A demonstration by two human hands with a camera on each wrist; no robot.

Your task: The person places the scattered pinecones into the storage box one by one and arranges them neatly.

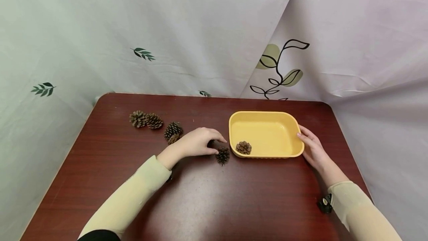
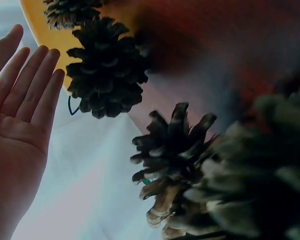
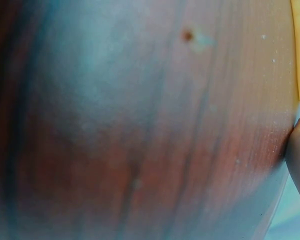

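Observation:
My left hand (image 1: 202,142) reaches over the table with thumb and fingers spread around a dark pine cone (image 1: 222,155), the thumb tip right at its upper edge. In the left wrist view the fingers (image 2: 37,92) are straight and stand beside that cone. The cone lies just left of a yellow plastic basin (image 1: 272,137). Inside the basin, at its near left corner, sits a brown pine cone (image 1: 243,147). My right hand (image 1: 314,150) holds the basin's right end, its thumb at the rim and its fingers along the outer wall.
Behind my left wrist lie a dark pine cone (image 1: 173,130) and a partly hidden smaller one (image 1: 174,139). Two more cones, one lighter (image 1: 138,119) and one browner (image 1: 154,121), lie further back left. The dark red table (image 1: 250,196) ends at a white cloth (image 1: 187,36).

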